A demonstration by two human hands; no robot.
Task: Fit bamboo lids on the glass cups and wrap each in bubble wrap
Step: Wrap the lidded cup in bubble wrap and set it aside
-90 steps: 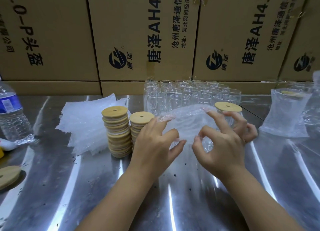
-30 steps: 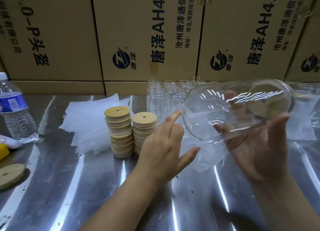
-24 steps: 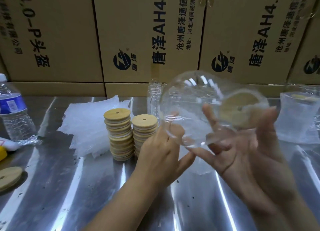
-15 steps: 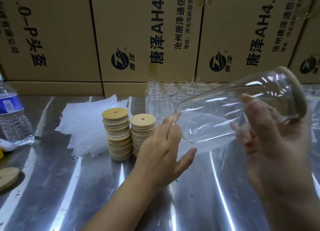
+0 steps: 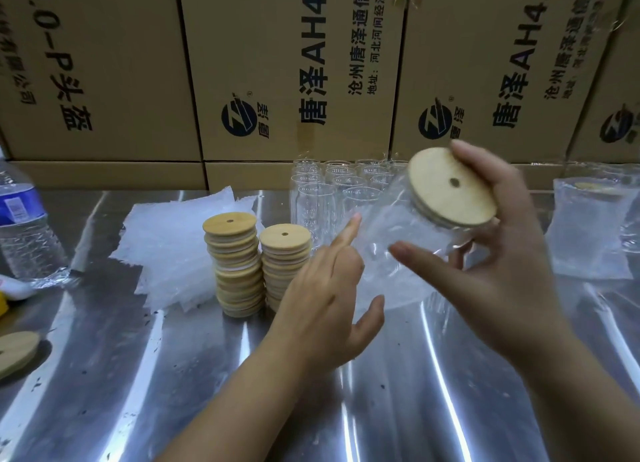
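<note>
A: Where is the cup?

B: The cup (image 5: 398, 226) is in the air, right of the frame's middle, above the table (image 5: 138, 375). The right hand (image 5: 502, 271) grasps the glass, with the thumb across its side and the fingers behind the rim.

A: Why is it tilted?

B: Its lid (image 5: 446, 191) sits on the mouth and faces the camera. The base points down at the wrap (image 5: 398, 288) under it, probably so that it can slide in.

A: And the left hand (image 5: 329, 295)?

B: It is loose, with the index finger straight against the wrap. It grips nothing that shows. It seems to steady the opening.

A: What is inside the containers?

B: The cup holds nothing. The empty cups (image 5: 322, 198) at upper centre have no lids. At the right edge there is a wrapped cup (image 5: 588, 233) with its lid on. Two lid stacks (image 5: 239, 264) wait left of centre.
</note>
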